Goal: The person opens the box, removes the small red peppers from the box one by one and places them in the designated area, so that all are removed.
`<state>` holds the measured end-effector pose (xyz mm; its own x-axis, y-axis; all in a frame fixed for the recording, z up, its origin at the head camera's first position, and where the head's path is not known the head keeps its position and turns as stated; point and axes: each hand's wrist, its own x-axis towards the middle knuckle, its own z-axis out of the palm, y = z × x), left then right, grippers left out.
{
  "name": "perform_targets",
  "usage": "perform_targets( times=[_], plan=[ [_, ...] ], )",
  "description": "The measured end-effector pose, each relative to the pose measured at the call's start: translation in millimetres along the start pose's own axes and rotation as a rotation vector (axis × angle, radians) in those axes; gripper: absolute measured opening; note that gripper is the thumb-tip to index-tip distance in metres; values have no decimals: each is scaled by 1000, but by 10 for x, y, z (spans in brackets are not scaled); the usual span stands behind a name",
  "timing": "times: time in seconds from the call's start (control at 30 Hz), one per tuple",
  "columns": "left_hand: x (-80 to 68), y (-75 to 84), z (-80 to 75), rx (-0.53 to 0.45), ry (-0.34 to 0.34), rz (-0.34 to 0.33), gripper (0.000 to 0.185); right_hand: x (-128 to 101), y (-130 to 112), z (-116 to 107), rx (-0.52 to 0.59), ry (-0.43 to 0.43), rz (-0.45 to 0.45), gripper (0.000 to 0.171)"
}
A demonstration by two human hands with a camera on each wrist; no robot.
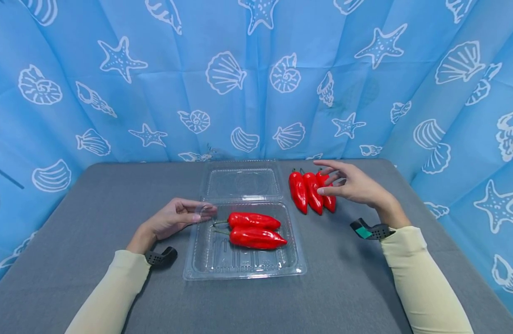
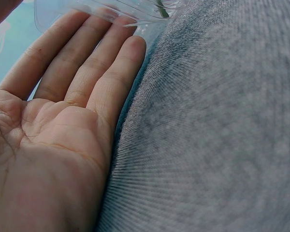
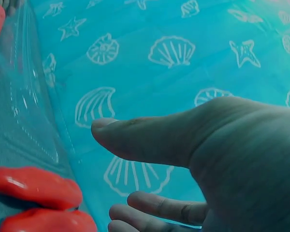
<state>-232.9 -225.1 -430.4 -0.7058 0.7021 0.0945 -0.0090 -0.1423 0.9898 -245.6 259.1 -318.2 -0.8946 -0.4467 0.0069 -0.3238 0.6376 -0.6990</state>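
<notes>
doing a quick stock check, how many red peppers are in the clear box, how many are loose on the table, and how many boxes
red peppers in the clear box: 2
red peppers loose on the table: 3
clear boxes: 1
total: 6 things, 5 of them peppers

The left hand is laid palm-up with fingers straight, fingertips set against the clear tray's left rim. The right hand is held up right of the tray, fingers loosely spread, nothing gripped. Both forearms are sleeved.
</notes>
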Motion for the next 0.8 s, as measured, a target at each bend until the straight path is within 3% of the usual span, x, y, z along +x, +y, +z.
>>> perform_targets(
  times=[0.43, 0.8],
  plan=[
    [-4, 11, 13, -3, -4, 4, 43, -21, -232, 131, -2, -13, -103, 75],
    [-4, 20, 18, -9, -2, 0, 42, 3, -297, 268, 88, -61, -174, 74]
  ],
)
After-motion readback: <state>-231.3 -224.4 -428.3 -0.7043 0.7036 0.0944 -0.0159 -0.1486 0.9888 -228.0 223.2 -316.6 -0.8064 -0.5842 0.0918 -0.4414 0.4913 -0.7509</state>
